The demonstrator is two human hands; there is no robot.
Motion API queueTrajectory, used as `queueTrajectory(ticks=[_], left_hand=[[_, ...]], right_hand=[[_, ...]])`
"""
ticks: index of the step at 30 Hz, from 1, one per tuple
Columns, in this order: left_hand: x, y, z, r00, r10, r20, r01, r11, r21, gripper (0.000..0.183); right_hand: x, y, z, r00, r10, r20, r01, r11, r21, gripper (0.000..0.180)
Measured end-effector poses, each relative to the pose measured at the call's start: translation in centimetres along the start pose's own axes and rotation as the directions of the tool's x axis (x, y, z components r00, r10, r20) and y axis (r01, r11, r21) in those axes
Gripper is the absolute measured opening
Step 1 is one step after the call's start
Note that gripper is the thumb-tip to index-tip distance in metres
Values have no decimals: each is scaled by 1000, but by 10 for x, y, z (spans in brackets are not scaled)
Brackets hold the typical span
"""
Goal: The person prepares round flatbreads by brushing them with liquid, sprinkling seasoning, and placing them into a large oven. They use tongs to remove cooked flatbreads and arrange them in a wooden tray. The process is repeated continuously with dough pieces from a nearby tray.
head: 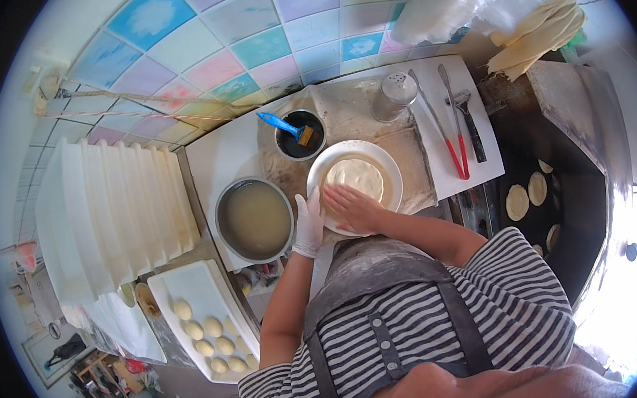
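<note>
A flat round of pale dough (357, 174) lies in a white plate (395, 177) at the counter's front. My right hand (354, 208), bare, rests flat with its fingertips on the lower left of the dough. In a thin white glove, my left hand (309, 225) is against the plate's left rim, fingers extended and thumb apart. Its palm side is hidden. A metal pot of cloudy yellowish liquid (257, 218) stands just left of that hand. Behind the plate, a bowl of dark liquid (292, 148) holds a blue-handled brush (282, 124).
A metal shaker (394, 96), red-handled tongs (460, 157) and a black-handled scraper (473, 130) are at the back right. Dough rounds (517, 202) lie on a dark griddle (562, 191) at right. Stacked white trays (123, 209) and a tray of dough balls (176, 280) occupy the left.
</note>
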State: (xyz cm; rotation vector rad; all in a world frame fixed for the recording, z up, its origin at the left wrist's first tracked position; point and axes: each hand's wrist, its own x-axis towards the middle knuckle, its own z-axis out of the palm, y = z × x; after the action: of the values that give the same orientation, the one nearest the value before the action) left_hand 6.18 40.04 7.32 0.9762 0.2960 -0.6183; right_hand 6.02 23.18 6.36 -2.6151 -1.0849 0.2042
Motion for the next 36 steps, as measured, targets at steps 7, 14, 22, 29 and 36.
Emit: queueTrajectory(ticks=[7,14,22,29,36], left_hand=[[8,8,12,993,-115,-19,114,992,-45,67],[48,-33,-21,889,405,-216,-92,618,780,35],[48,-12,65,908,289,304,-301,-57,952,21],[2,-43,141,900,380,214,-378,433,818,30],[94,-220,288,500,-726,472,641,677,361,34]], right_hand=[[10,37,-22,909,383,-166,-396,916,-56,72],[-48,12,-9,982,173,81,-166,982,-93,64],[-47,46,55,496,853,164,-389,50,920,27],[-168,23,-51,665,737,120,-252,70,965,29],[-398,28,8,181,956,230,172,-261,950,40]])
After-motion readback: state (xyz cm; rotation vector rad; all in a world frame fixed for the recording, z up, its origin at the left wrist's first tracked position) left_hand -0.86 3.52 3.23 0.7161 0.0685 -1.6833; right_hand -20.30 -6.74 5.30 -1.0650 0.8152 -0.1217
